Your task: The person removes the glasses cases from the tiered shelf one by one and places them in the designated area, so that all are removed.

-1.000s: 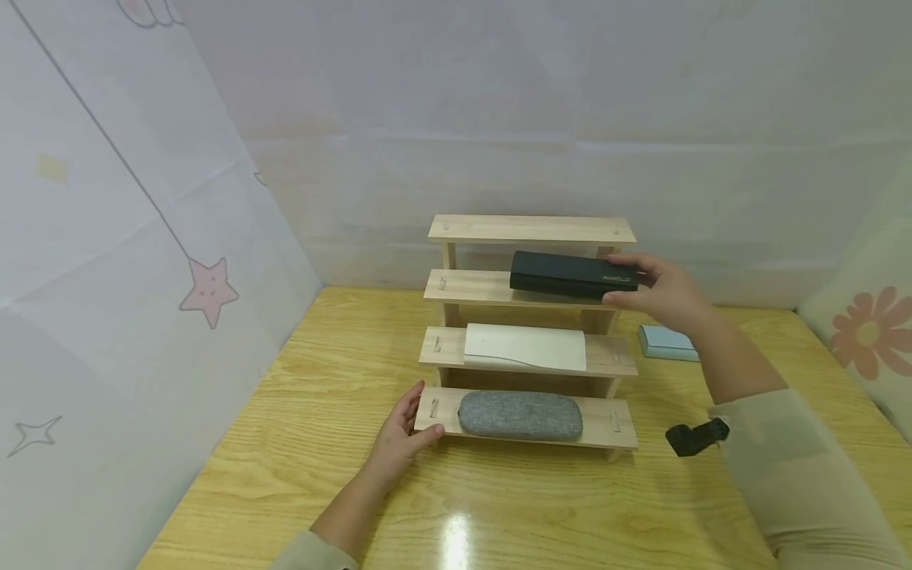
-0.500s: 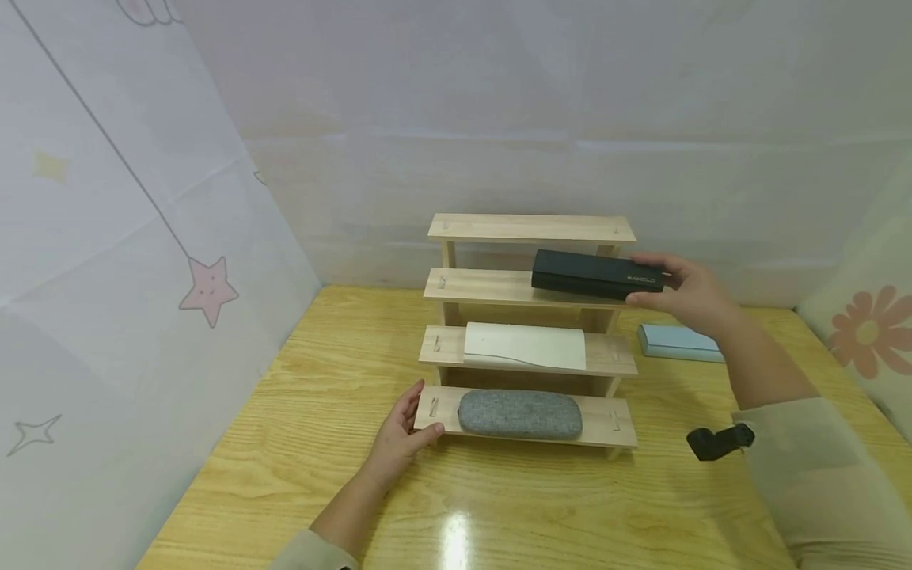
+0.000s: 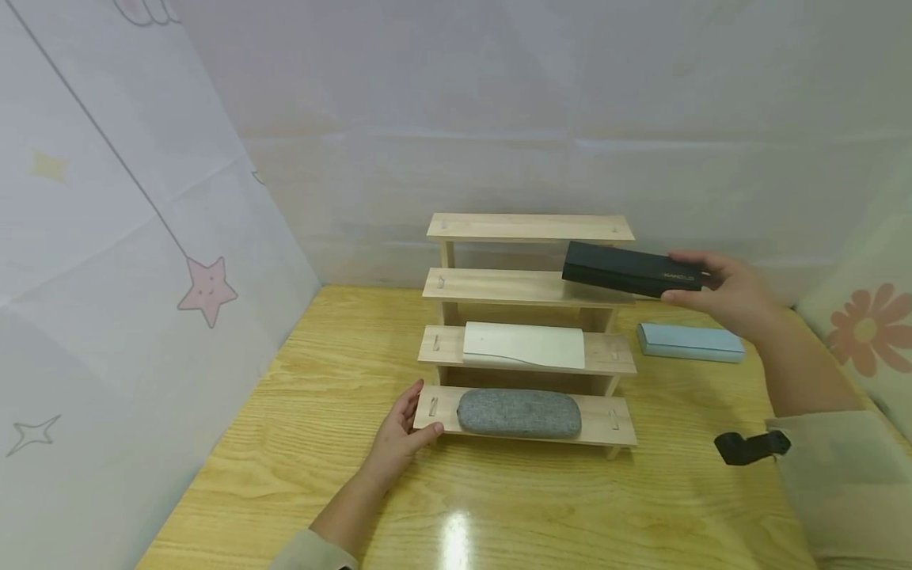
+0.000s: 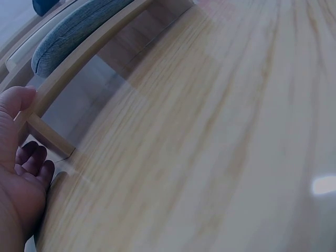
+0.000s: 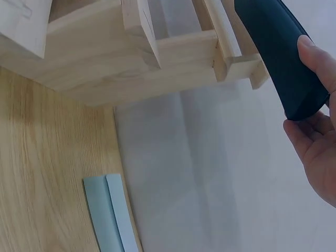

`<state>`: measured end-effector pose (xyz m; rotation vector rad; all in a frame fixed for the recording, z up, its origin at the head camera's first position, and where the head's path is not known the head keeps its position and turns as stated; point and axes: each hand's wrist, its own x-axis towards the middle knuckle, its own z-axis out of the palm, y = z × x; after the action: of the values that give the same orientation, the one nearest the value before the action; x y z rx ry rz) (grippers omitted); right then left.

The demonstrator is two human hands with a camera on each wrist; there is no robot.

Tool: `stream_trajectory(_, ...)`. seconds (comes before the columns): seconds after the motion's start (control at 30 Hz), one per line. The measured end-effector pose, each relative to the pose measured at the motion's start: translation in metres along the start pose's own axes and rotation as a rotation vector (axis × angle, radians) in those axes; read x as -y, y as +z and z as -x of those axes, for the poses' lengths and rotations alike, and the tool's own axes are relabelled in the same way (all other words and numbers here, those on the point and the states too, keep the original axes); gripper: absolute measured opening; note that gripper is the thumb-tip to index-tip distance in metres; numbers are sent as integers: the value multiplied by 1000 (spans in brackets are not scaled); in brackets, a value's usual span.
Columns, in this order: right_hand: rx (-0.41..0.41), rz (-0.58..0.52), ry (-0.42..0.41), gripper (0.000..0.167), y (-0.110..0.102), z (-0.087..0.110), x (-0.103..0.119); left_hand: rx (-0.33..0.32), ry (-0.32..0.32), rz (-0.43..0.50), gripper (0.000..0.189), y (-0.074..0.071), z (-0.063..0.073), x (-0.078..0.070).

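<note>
From where I stand, the right hand (image 3: pixel 741 297) is at the right of the head view, pinching a long black case (image 3: pixel 627 270) by its right end, thumb on the near side and fingers on the far side. The black case slants a little, its left end higher in the frame, and overlaps the right part of the second tier from the top of a wooden stand (image 3: pixel 530 227), jutting out past that tier's right edge; whether its underside touches the board I can't tell. Lower, left of centre, the left hand (image 3: pixel 394 445) grips the left end of the bottom tier, thumb at the front edge; the left wrist view shows the other fingers curled in by the stand's leg. A grey fabric case (image 3: pixel 519 413) lies mid-board on that bottom tier, and a white case (image 3: pixel 523 345) with a wavy flap edge lies on the tier above it. Right of the stand, a light blue case (image 3: pixel 689 343) lies on the wood-grain table (image 3: pixel 306 459). Behind hangs a pale sheet (image 3: pixel 456 95), with a pink star (image 3: pixel 207 290) at the left and an orange flower (image 3: pixel 871 331) at the far right.
</note>
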<state>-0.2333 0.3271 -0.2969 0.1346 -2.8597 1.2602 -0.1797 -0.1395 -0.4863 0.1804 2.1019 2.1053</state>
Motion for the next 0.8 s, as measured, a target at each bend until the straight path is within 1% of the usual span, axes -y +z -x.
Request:
stream_trajectory(0.1,-13,18,11,79,-5,5,-5,4,3,9,83,0,0,1)
stream_trajectory(0.2,-47,49,22,78,-9,10,-11,4,0,14,84,0,0,1)
stream_trajectory(0.4,-111,105,17,75,-17,16,-24,0,-2,11,85,-1,-1,2)
stream_trajectory(0.47,-117,120,21,75,-19,17,-28,0,-3,11,84,-1,-1,2)
stream_trajectory(0.67,-123,114,42,77,-25,23,-35,3,-5,7,84,-1,-1,1)
stream_trajectory(0.8,-152,139,57,79,-26,27,-41,2,-3,8,84,-1,-1,2)
